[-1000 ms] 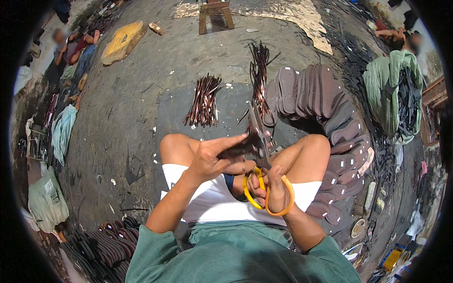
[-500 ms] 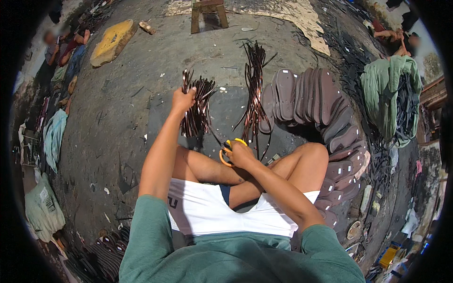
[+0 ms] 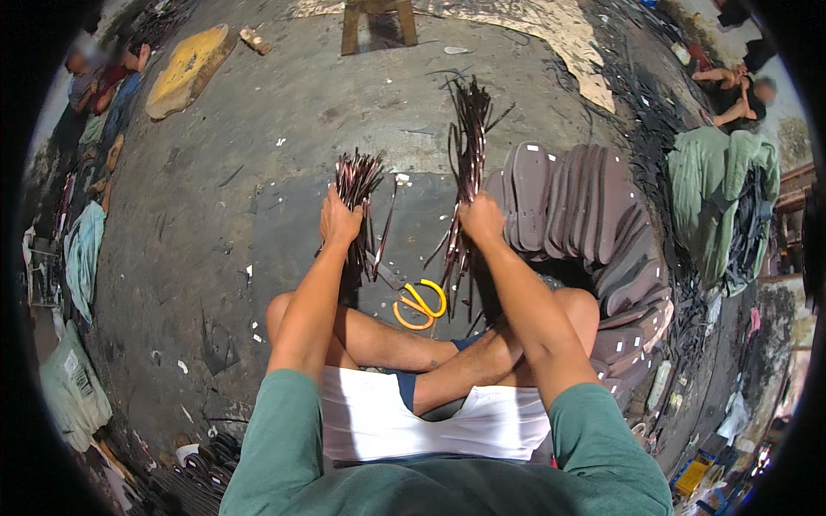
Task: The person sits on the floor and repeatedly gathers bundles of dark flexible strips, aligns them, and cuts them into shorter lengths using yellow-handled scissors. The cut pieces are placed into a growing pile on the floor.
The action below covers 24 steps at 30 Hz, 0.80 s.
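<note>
A bunch of thin, shiny dark-brown strips (image 3: 357, 179) is gripped in my left hand (image 3: 342, 221), its loose ends fanning out above and below the fist. My right hand (image 3: 482, 218) is closed round the middle of a second, longer bundle of brown strips (image 3: 471, 129) lying to the right. Scissors (image 3: 440, 299) with yellow-orange handles rest on the floor between the two bundles, in front of my crossed legs; their blades are partly hidden by strips. One single strip (image 3: 389, 222) lies apart, near the left bunch.
Brown sandal soles (image 3: 559, 202) stand in a curved row at my right. A wooden stool (image 3: 379, 26) and a yellow-topped slab (image 3: 191, 69) are farther off. Green cloth (image 3: 710, 189) covers dark strips at the right. People sit at the far left (image 3: 103, 82) and far right (image 3: 740, 95).
My right hand has let go of the scissors, now on the floor, and moved up onto the right bundle. The left bunch is gathered tighter, held slightly lower.
</note>
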Each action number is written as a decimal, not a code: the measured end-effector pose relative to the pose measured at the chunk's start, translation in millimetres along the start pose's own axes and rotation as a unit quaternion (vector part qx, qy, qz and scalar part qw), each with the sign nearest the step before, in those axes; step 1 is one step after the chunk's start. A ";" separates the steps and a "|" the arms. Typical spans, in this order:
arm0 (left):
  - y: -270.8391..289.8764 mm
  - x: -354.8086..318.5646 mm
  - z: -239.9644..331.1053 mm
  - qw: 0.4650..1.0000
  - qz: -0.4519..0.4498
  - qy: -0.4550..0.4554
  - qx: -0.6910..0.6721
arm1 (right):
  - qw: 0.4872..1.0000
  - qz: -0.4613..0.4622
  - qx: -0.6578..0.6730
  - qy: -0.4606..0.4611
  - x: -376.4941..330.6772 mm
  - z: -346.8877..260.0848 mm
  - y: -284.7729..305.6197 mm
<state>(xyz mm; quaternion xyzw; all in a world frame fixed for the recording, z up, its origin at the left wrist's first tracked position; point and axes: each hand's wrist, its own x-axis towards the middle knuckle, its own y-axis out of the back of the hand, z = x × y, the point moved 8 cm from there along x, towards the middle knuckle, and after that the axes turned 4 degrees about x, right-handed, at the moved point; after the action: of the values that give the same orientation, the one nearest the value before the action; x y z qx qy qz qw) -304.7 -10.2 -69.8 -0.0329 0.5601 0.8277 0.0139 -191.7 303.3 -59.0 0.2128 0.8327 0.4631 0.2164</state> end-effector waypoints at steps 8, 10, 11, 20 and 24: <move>3.1 -47.2 105.3 0.861 -0.313 -0.077 -0.393 | 0.957 0.060 0.281 0.040 2.7 6.7 49.2; -11.9 -79.1 145.5 0.736 -0.444 0.014 -0.510 | 0.919 0.006 0.393 0.015 -25.1 -6.8 56.9; -14.1 -90.4 162.4 0.711 -0.453 0.042 -0.536 | 0.895 -0.030 0.444 -0.013 -49.3 -20.1 66.5; -36.8 -109.5 211.1 0.610 -0.469 0.092 -0.633 | 0.733 -0.138 0.651 -0.137 -203.3 -44.5 95.3; -20.1 -88.2 202.3 0.536 -0.391 0.191 -0.724 | 0.735 -0.202 0.628 -0.161 -276.9 -44.7 90.2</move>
<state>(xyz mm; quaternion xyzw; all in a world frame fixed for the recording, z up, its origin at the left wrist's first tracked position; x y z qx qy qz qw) -223.4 186.2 -7.3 -0.4042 -0.3090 0.8373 0.2003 23.2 162.6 85.4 0.1988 0.9104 -0.2603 0.2528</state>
